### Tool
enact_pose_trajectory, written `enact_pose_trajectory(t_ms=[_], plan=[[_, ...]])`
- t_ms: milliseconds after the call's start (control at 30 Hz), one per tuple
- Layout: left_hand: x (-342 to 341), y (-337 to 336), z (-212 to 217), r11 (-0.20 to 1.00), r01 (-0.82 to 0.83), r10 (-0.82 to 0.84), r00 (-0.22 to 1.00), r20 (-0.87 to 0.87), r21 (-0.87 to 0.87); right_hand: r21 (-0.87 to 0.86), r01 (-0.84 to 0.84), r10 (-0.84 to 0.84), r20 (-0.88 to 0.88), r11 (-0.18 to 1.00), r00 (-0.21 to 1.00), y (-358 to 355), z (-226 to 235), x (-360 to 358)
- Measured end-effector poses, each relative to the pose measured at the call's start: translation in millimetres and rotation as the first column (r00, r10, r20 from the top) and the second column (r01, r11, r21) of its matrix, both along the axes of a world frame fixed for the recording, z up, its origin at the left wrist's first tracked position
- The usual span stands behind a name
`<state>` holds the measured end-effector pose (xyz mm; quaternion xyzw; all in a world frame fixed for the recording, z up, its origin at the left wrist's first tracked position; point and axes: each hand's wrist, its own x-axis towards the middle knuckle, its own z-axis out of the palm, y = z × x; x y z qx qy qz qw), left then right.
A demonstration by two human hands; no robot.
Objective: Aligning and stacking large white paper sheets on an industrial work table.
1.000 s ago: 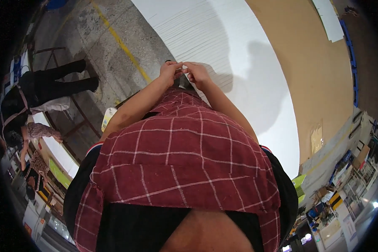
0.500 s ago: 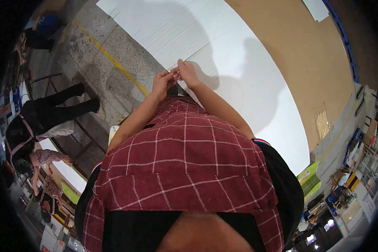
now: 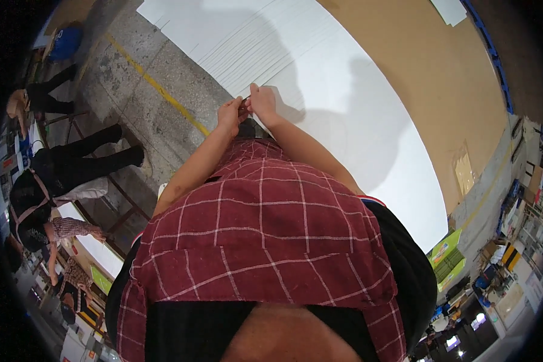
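We see both hands meeting at the near edge of the white sheets (image 3: 320, 78), which run from 11 o'clock to 4 o'clock along the floor (image 3: 145, 114). Open floor with a yellow line (image 3: 157, 87) lies at 10 o'clock; brown board (image 3: 428, 66) fills 1 o'clock. The left hand (image 3: 230, 114) and right hand (image 3: 262, 102) touch, fingers narrowly pinched on a small dark object (image 3: 244, 107), too small for us to identify. It sits just above centre, at the sheet edge. Other people (image 3: 60, 175) stand at 9 o'clock, well apart.
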<state>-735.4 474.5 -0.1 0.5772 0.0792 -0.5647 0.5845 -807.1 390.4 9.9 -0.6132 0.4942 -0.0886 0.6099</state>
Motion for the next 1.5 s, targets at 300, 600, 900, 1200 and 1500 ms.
enact_pose_trajectory(t_ms=[300, 600, 900, 1200, 1500], plan=[[-1, -18, 39, 0.998, -0.031, 0.040, 0.988, -0.150, 0.058, 0.486, 0.074, -0.186, 0.186, 0.871, 0.965, 16, 12, -26], [2, -15, 39, 0.949, -0.085, 0.067, 0.995, 0.067, 0.303, 0.778, 0.050, -0.378, 0.247, 0.626, 0.892, 15, 11, -22], [2, -19, 47, 0.995, -0.077, 0.091, 0.955, -0.281, 0.061, 0.822, 0.084, -0.452, 0.221, 0.563, 0.864, 18, 1, -30], [-6, -15, 61, 1.000, 0.006, -0.006, 0.999, -0.047, -0.002, 0.259, 0.038, -0.085, 0.169, 0.965, 0.982, 7, 1, -19], [1, -9, 38, 1.000, -0.001, 0.003, 0.983, -0.184, 0.014, -0.052, 0.094, -0.093, 0.011, 0.994, 0.996, 11, -46, 0]])
